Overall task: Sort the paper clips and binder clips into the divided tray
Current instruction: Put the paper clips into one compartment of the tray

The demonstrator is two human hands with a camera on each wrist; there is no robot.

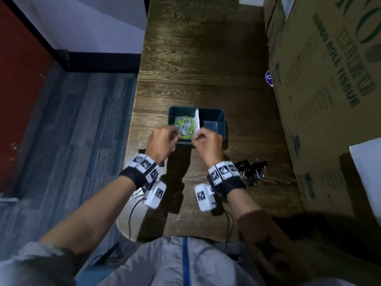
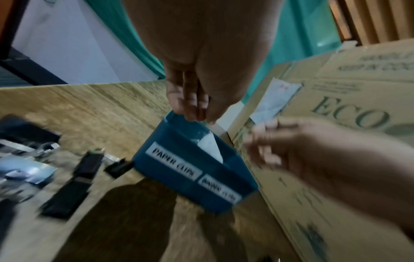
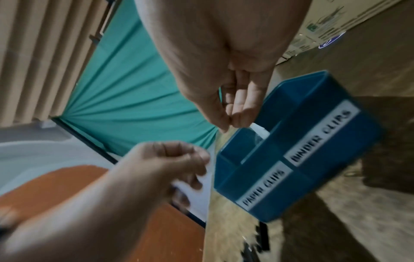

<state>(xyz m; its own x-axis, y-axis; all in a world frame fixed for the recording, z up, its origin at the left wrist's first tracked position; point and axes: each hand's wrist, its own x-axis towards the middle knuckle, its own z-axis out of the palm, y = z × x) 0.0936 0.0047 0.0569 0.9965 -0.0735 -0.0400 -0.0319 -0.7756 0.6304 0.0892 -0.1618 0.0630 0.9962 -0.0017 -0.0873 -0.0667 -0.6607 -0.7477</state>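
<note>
Blue plastic is my landmark: the divided tray [image 1: 214,120] sits on the wooden counter [image 1: 195,58]. From the head view I see green, white and silver paper clips [image 1: 184,125] heaped in its left compartment, against a white divider card [image 1: 197,118]; the right compartment looks bare. My left hand [image 1: 162,141] hangs over the tray's near left corner and my right hand [image 1: 208,143] over the near wall by the divider, both with fingers curled. A pile of black binder clips [image 1: 252,172] lies on the counter nearer to me than the tray and to its right, beside a large cardboard box [image 1: 329,89].

The left wrist view is blurred. My left hand [image 2: 197,99] has its fingers bunched together at the tray [image 2: 179,159] rim; whether they pinch anything I cannot tell. The tray's front carries a "PAPER CLIPS" label [image 2: 173,162]. Dark objects [image 2: 74,186] lie on the counter left of the tray.

In the right wrist view, my right hand [image 3: 233,106] has thumb and fingers pinched close above the tray [image 3: 302,150]; a grasp I cannot confirm. A second label reads "BINDER CLIPS" [image 3: 322,134]. The left hand [image 3: 161,164] is loosely clenched beside the tray.
</note>
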